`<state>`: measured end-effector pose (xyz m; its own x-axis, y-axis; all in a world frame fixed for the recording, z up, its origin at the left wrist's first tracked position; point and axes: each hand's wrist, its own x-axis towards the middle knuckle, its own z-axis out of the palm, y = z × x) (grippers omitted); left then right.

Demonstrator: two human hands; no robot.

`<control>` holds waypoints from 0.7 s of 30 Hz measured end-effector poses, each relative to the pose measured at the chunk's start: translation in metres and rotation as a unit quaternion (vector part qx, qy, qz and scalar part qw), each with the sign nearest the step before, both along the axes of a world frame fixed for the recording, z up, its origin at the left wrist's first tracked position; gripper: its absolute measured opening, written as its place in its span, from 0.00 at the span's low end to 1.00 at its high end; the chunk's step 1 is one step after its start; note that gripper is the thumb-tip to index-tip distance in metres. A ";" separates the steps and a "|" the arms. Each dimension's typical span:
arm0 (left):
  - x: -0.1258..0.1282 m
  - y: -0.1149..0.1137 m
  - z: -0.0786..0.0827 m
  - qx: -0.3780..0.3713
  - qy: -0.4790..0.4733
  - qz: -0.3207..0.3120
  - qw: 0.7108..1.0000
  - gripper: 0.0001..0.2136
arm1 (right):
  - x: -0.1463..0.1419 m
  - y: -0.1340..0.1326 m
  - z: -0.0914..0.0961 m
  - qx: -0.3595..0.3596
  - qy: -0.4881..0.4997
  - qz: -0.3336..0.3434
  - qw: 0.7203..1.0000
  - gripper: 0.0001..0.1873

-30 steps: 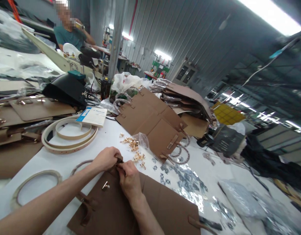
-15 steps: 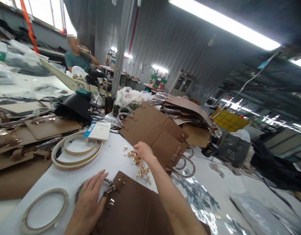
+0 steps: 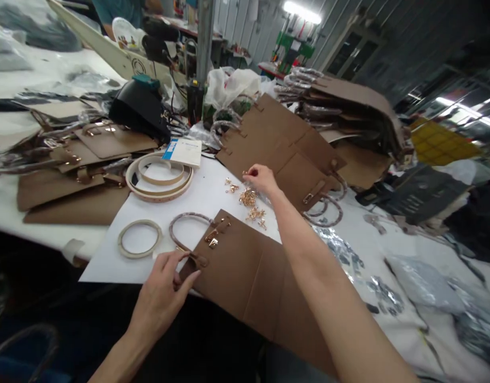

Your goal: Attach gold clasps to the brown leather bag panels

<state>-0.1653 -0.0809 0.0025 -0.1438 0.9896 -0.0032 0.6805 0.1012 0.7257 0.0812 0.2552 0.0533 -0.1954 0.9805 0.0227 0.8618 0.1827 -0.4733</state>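
A brown leather bag panel (image 3: 245, 276) lies flat at the table's front edge, with a wrapped handle (image 3: 189, 215) and gold clasp hardware (image 3: 213, 242) on its left end. My left hand (image 3: 161, 284) grips the panel's near left corner beside the handle's base, thumb on top. Over a loose pile of small gold metal fittings (image 3: 248, 198), my right hand (image 3: 261, 178) has its thumb and forefinger pinched together; what is between them is too small to make out. Behind it a second brown bag panel (image 3: 285, 151) leans with its handles to the right.
Rolls of strip (image 3: 159, 194), a tape ring (image 3: 140, 254) and a blue-and-white booklet (image 3: 183, 151) lie left of the fittings. Brown bags (image 3: 73, 181) are stacked further left, more panels (image 3: 352, 101) at the back right. Silvery metal pieces (image 3: 344, 252) are scattered on the right.
My view has tilted downward. My left hand has moved from beside the clasp to the panel's near corner. My right hand has lifted slightly from the fittings, fingers pinched.
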 end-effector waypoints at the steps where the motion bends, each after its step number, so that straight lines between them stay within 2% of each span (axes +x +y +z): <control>1: 0.003 -0.001 0.002 -0.019 0.033 -0.005 0.999 0.23 | 0.001 -0.009 0.005 0.023 0.046 -0.009 0.999 0.08; 4: 0.014 0.001 0.011 -0.069 0.134 -0.011 0.988 0.23 | -0.003 -0.059 0.019 0.050 0.247 -0.002 0.968 0.10; 6: 0.020 0.002 0.016 -0.081 0.169 -0.003 0.982 0.20 | -0.010 -0.109 0.020 0.013 0.345 0.019 0.938 0.12; 9: 0.028 0.003 0.020 -0.076 0.169 0.034 0.982 0.15 | -0.021 -0.191 0.004 -0.077 0.410 0.038 0.908 0.12; 12: 0.033 0.000 0.014 -0.046 0.115 0.084 0.989 0.13 | -0.029 -0.252 -0.026 -0.203 0.431 0.053 0.878 0.11; 14: 0.035 -0.006 0.005 -0.024 0.045 0.120 0.991 0.11 | -0.033 -0.274 -0.045 -0.238 0.430 0.057 0.869 0.10; 16: 0.035 -0.013 -0.005 -0.007 -0.045 0.147 0.988 0.09 | -0.036 -0.285 -0.059 -0.227 0.421 0.052 0.877 0.08; 18: 0.034 -0.022 -0.014 0.010 -0.132 0.167 0.977 0.10 | -0.040 -0.289 -0.066 -0.201 0.414 0.044 0.887 0.07; 21: 0.033 -0.032 -0.023 0.030 -0.233 0.196 0.952 0.15 | -0.046 -0.294 -0.066 -0.164 0.399 0.050 0.901 0.07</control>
<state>-0.1326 -0.1131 -0.0209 -0.4993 0.8604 -0.1021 0.2011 0.2297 0.9523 0.0349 -0.0386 -0.0122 -0.3330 0.9384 -0.0925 0.2108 -0.0216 -0.9773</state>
